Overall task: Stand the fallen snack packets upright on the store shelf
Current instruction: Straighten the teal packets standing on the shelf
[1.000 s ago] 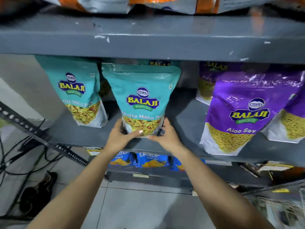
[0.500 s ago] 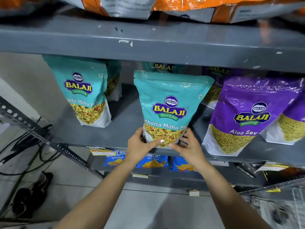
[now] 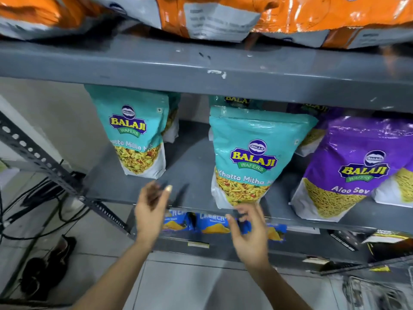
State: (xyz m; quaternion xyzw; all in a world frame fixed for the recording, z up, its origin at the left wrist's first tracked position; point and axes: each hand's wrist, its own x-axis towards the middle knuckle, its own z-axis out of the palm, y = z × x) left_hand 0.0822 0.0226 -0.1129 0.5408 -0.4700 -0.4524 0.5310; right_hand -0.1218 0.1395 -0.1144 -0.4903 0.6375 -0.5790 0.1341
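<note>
From the head camera we see the teal packet (image 3: 252,157) standing upright at the shelf (image 3: 190,189) front. Our left hand (image 3: 152,206) and right hand (image 3: 250,233), blurred, look open and empty. Orange packets (image 3: 290,16) above probably remain lying down.

Teal Khatta Mitha packet (image 3: 252,157) upright on grey shelf (image 3: 192,175), left hand (image 3: 152,211) and right hand (image 3: 250,233) empty below it

Teal Khatta Mitha packet (image 3: 254,157) upright at shelf (image 3: 192,189) front edge; second teal packet (image 3: 136,133) upright left.
</note>
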